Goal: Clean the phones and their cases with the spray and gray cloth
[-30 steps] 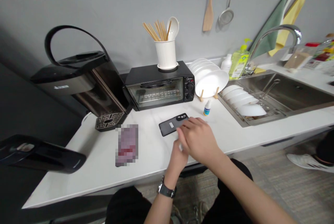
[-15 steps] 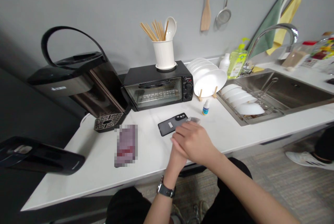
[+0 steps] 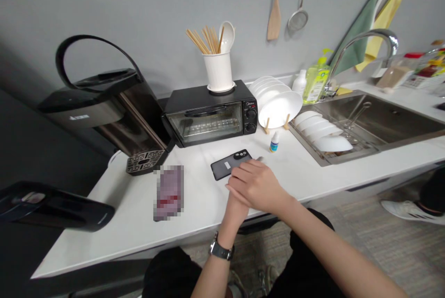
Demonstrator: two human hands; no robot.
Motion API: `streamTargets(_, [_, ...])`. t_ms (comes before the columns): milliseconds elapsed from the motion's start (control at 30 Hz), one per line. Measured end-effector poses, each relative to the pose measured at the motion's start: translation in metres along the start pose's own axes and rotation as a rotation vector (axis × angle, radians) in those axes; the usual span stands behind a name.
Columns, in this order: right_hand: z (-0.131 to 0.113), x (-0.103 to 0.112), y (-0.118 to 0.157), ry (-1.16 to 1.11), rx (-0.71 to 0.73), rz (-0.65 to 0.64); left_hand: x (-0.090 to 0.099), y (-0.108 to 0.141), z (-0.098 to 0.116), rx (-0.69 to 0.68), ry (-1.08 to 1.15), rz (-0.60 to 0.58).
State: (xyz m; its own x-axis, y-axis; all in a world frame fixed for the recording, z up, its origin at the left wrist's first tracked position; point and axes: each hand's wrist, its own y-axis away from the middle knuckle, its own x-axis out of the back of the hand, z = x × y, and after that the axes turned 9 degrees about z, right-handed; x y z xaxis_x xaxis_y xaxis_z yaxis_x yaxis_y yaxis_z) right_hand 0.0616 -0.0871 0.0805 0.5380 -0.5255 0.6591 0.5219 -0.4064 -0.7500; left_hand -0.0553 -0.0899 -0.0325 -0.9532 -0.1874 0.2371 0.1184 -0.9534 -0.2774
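Over the front edge of the white counter [image 3: 205, 203], my right hand [image 3: 259, 184] lies across my left hand [image 3: 237, 205], its fingers folded around it. The fingers of my left hand are hidden underneath; a dark watch [image 3: 221, 249] circles that wrist. Just behind the hands, a dark phone or phone case [image 3: 222, 168] with camera rings and a white label lies on the counter, partly covered by my right hand. A small grey piece [image 3: 260, 159] shows past my knuckles; I cannot tell what it is. Further back stands a small white bottle [image 3: 274, 142] with a blue and yellow label.
A blurred purple object [image 3: 169, 191] lies left, near a black water dispenser [image 3: 139, 122] and a dark cylindrical object [image 3: 79, 210]. Behind are a toaster oven [image 3: 208, 119], a utensil holder [image 3: 219, 70] and white plates [image 3: 278, 108]. The sink [image 3: 410, 112] is right, and a person's shoe [image 3: 412, 211] shows below.
My clasped hands have shifted very slightly, and less of the grey piece behind my right hand now shows. The things on the counter stay in place.
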Motion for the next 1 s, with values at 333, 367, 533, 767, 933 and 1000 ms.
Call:
streamTargets(333, [0.04, -0.011, 0.037, -0.282, -0.795, 0.32, 0.002, -0.003, 0.021, -0.001, 0.067, -0.079])
streamTargets(367, [0.044, -0.014, 0.045, -0.287, -0.869, 0.35, 0.003, -0.001, 0.022, -0.001, 0.049, -0.062])
streamTargets(533, [0.058, -0.033, 0.068, -0.288, -1.008, 0.37, 0.003, 0.003, 0.02, 0.022, 0.007, -0.052])
streamTargets(767, [0.072, -0.046, 0.08, -0.235, -1.001, 0.255, 0.004, 0.0, 0.021, 0.041, -0.023, -0.055])
streamTargets(933, [0.041, -0.04, 0.07, -0.182, -0.779, 0.145, 0.001, 0.0, 0.016, 0.014, -0.038, -0.058])
streamTargets(1000, [0.013, -0.042, 0.059, -0.208, -0.593, 0.053, 0.0, -0.001, 0.012, -0.006, -0.037, -0.033])
